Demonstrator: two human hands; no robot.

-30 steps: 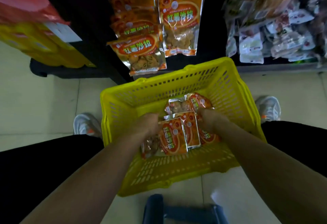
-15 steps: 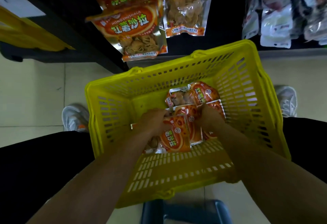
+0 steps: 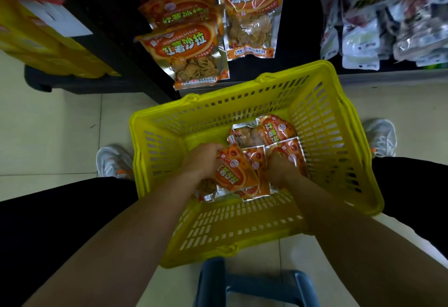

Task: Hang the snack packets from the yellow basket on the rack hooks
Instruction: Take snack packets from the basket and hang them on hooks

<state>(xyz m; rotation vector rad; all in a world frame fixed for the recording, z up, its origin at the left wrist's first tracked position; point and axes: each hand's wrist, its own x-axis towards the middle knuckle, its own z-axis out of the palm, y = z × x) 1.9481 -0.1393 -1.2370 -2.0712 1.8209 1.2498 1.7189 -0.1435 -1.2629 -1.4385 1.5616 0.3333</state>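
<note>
Inside yellow basket (image 3: 322, 122) — orange snack packets (image 3: 264, 132), both hands gripping some.

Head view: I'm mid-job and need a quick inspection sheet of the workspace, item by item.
Surface: pale tiled floor; the yellow basket sits between the person's shoes.
Job's things: several orange snack packets lie in the basket; hung packets of the same kind show above it; hooks not visible.
Clutter: blue object at the near edge, kind unclear.
Grippers: left hand grips the top packet; right hand is among the packets, fingers hidden.
Cables: nothing seen.
Surroundings: yellow boxes on the left, pale packets hanging on the right.
</note>
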